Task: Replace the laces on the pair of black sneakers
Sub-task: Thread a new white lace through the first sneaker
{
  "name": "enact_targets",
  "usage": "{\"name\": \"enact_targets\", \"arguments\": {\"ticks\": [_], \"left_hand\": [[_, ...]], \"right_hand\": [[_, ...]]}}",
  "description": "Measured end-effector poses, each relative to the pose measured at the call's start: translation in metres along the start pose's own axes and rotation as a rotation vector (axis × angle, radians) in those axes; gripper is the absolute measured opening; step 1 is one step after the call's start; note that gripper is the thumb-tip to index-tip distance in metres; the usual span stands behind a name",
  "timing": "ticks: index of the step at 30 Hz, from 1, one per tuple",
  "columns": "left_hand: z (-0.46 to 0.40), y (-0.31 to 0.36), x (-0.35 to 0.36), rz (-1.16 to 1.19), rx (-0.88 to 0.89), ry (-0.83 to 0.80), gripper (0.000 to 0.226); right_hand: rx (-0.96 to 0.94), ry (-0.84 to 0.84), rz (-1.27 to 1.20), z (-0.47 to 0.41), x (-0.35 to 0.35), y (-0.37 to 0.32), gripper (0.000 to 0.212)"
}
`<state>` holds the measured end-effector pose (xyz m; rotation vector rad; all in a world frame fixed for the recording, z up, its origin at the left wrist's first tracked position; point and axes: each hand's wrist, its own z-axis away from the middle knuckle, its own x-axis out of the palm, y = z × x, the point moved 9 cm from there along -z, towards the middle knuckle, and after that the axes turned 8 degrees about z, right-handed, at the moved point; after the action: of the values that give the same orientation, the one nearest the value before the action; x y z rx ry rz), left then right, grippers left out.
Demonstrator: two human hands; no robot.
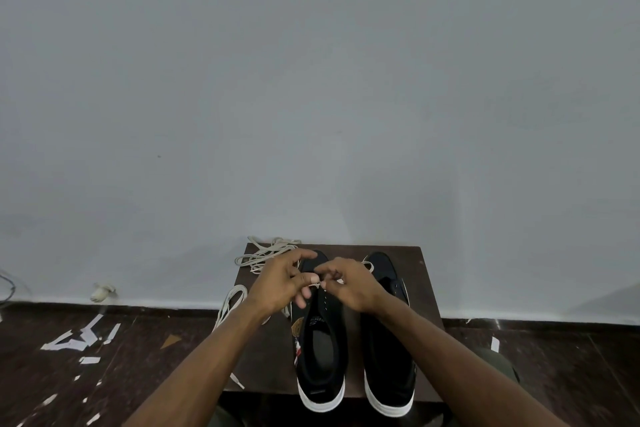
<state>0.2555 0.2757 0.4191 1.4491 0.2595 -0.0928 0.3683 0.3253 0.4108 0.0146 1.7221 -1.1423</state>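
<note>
2 black sneakers stand side by side, heels toward the viewer, on a small dark wooden table (424,274). The left sneaker (320,354) has a white sole and an open collar; the right sneaker (389,350) sits just beside it. Above the left sneaker's eyelets, the left hand (282,282) and the right hand (349,282) meet, each pinching a cream lace (314,285) between curled fingers. Farther back, a heap of loose cream laces (266,253) lies at the table's far left corner, another loop (231,302) hanging off its left edge. Beyond, paper scraps (78,340) litter the dark floor below a grey wall.
</note>
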Motion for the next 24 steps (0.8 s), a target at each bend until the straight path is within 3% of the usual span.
{"name": "enact_targets", "arguments": {"ticks": [4,7,10,16,18,21,24], "left_hand": [[-0.001,-0.001,0.006,0.038,0.020,-0.025,0.047],[0.001,-0.003,0.010,0.031,0.031,-0.058,0.054],[0.001,-0.007,0.011,-0.025,0.012,-0.045,0.058],[0.003,-0.015,0.016,-0.033,-0.039,-0.038,0.053],[0.005,-0.016,0.009,-0.112,-0.017,0.028,0.047],[0.010,-0.025,-0.007,-0.411,-0.031,0.184,0.024],[0.016,-0.050,-0.001,-0.488,-0.191,0.114,0.032]], "right_hand": [[-0.089,0.013,0.001,0.003,0.001,-0.011,0.016],[0.013,0.062,-0.010,0.002,0.002,0.001,0.011],[0.083,0.101,0.004,0.005,0.000,0.011,0.017],[0.034,0.056,0.072,0.008,0.006,0.001,0.027],[0.064,0.110,0.130,0.008,0.000,0.004,0.022],[0.212,0.217,0.216,0.010,-0.014,0.022,0.020],[0.218,0.177,0.257,0.007,-0.011,0.025,0.021]]}}
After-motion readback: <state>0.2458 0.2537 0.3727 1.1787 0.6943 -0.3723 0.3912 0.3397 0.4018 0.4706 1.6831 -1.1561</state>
